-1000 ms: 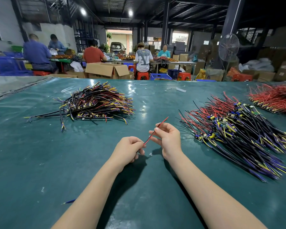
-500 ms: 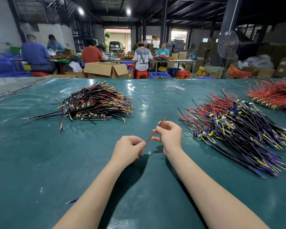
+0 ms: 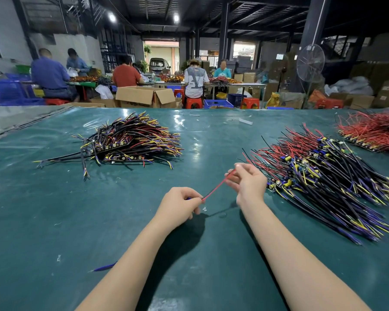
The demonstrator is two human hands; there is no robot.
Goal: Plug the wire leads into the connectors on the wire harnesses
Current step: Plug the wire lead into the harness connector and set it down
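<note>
Red wire lead is held taut just beside the mixed harness pile, above the tabletop: left hand pinches its lower end, fingers curled; right hand pinches the upper end, likely steadying it for plugging.

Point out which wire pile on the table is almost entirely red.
The far-right pile, at the table's right edge. The left pile and the middle pile mix in many black, yellow and purple wires.

A red wire lead is showing against the teal table; a black-yellow-purple harness pile is lying at three o'clock, an all-red pile at two.
</note>
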